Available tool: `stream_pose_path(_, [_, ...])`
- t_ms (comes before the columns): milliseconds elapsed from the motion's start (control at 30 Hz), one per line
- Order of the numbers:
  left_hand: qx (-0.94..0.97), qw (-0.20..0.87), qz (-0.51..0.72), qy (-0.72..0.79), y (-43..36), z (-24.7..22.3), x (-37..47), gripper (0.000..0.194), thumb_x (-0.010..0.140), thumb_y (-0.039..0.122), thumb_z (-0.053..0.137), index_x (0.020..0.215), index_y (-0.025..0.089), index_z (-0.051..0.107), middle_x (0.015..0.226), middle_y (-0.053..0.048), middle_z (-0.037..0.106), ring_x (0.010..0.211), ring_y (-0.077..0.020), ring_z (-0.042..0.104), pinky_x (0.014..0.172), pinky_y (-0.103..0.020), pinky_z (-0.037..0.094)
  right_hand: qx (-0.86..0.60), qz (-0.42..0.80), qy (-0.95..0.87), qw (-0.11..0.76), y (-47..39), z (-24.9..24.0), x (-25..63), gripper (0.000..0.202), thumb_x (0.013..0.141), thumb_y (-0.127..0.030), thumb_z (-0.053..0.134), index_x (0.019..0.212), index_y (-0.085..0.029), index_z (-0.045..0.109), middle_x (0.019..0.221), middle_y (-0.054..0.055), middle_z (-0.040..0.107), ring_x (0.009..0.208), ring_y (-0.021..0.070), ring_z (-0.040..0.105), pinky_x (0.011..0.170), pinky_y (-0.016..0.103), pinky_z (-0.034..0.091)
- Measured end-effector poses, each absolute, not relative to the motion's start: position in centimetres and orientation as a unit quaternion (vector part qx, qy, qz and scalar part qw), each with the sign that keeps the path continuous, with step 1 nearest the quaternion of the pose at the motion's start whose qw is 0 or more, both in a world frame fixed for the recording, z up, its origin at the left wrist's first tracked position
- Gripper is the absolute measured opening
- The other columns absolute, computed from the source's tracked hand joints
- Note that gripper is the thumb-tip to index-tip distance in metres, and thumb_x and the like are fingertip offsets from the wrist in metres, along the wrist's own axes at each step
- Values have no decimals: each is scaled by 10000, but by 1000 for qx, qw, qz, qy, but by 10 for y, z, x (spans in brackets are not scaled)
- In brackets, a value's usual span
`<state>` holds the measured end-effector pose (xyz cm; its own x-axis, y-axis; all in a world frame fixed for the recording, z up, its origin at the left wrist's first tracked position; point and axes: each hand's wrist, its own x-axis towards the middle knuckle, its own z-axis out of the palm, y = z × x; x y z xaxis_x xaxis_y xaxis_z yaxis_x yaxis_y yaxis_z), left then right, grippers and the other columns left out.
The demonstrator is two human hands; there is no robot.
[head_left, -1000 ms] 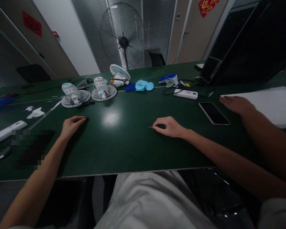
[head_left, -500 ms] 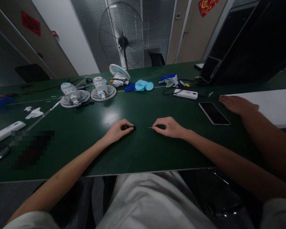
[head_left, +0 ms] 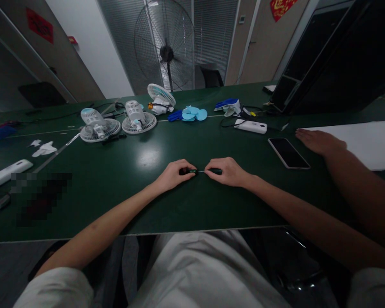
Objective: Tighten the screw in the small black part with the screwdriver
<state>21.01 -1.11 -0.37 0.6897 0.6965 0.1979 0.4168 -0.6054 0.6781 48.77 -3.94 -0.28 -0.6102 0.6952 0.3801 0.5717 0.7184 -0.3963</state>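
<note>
The tool (head_left: 216, 171) looked light and stiff; its thin shaft (head_left: 201, 172) was probably the more delicate and slippery part, so the handle was the place to grip. The small piece (head_left: 193, 171) seemed light and hard too, best pinched at its end away from the shaft.

The tool had a dark handle, its pale, metallic-looking shaft pointing to nine o'clock. The piece was dark with a touch of green, its details too small to tell.

Both were low over the table (head_left: 167, 209). The right hand (head_left: 231, 172) was closed around the handle; at nine o'clock from it, the left hand (head_left: 173, 175) pinched the piece, a narrow gap between the hands. Whether the shaft entered the piece or only met it, I could not tell.
</note>
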Motion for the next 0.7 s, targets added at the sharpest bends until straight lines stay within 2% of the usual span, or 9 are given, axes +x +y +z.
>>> stream_pose_path(500, [869,306,222,320,-9,-6,210,229,954,322,684,1138,218,773,1076,-60,676,937,-192,632,822,-315,512,-370,95,-893,239,-38,-4,478,146,988,-289,641,1012,-212,762,964,44,755,812,187,693,738,309,478])
stream_pose_path(700, [873,306,224,307,-7,-7,210,234,949,334,695,1145,233,775,1087,-58,686,962,-201,625,870,-336,510,-347,187,-848,355,-42,9,467,196,1018,-324,612,1020,-202,765,972,56,767,859,194,705,793,323,527])
